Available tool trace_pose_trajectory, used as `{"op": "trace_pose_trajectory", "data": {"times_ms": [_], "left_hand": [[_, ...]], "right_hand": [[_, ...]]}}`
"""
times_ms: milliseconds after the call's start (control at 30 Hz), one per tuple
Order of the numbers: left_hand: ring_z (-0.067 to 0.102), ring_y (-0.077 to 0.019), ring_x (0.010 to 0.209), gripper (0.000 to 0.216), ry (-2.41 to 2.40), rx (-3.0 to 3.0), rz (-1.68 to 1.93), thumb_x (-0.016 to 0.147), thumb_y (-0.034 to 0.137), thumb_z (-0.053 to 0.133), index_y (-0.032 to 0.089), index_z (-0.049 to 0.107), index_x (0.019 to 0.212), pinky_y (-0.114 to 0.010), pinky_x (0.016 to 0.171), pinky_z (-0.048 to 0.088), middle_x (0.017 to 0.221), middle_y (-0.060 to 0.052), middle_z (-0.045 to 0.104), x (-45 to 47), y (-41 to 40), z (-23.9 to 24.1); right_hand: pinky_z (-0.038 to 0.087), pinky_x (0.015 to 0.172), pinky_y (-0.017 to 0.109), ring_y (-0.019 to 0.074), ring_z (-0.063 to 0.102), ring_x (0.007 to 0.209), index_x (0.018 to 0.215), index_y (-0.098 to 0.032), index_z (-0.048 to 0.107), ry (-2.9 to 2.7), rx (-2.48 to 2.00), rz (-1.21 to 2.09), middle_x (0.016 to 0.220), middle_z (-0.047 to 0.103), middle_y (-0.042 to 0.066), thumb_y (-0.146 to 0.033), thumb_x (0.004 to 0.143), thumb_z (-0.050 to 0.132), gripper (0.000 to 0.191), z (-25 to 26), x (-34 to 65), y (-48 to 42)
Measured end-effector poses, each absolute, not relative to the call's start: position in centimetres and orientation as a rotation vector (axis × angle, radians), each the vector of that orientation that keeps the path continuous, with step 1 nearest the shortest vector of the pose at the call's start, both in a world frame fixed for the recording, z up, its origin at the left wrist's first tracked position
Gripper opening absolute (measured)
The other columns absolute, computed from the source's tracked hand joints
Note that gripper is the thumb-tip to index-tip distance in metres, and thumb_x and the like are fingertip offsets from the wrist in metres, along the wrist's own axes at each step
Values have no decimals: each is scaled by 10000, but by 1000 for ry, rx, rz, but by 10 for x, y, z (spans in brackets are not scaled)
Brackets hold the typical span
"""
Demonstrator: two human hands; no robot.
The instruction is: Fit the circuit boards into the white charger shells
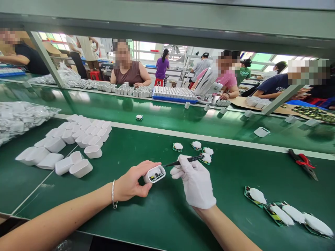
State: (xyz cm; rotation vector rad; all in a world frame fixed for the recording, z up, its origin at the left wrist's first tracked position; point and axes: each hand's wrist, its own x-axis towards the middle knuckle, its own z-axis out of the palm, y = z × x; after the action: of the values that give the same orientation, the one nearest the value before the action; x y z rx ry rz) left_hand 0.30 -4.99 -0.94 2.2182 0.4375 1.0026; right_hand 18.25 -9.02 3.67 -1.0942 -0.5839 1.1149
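My left hand (134, 181), bare with a bracelet at the wrist, grips a white oval plastic housing (147, 177). Its open end faces me, and a circuit board (156, 173) with small components shows inside. In a white glove, my right hand (197, 183) holds black tweezers (190, 160) like a pen. The tip of the tweezers is at the housing's upper rim; whether it touches cannot be made out. Just beyond the glove lie several circuit boards (196, 145) topped with white paste. More pasted boards (282, 211) lie at the right.
Several white housings (75, 136) stand grouped at left, beside a plastic bag of white parts (21, 116). Red-handled pliers (303, 163) lie at right. A conveyor belt (167, 120) runs behind a pale rail. Across it, co-workers sit near a blue tray (174, 100) and a white fan (208, 82).
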Motion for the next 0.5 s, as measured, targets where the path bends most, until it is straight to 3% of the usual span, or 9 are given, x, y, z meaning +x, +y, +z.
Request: {"op": "trace_pose_trajectory", "data": {"times_ms": [267,500], "left_hand": [[567,-206,1016,523,518,2183,957,725,145,479,147,480,1248,-307,900,473,1110,-105,624,3,-51,-8],[559,-216,1050,515,464,2194,949,742,164,486,140,477,1257,-322,927,460,1147,-115,613,3,-51,-11]], "right_hand": [[471,377,199,107,568,420,719,-130,607,-581,-1087,1048,515,590,-35,-371,533,821,372,28,178,-91],[421,336,208,97,499,339,723,-131,600,-698,-1083,1232,437,562,-40,-444,573,779,390,29,172,-92]]}}
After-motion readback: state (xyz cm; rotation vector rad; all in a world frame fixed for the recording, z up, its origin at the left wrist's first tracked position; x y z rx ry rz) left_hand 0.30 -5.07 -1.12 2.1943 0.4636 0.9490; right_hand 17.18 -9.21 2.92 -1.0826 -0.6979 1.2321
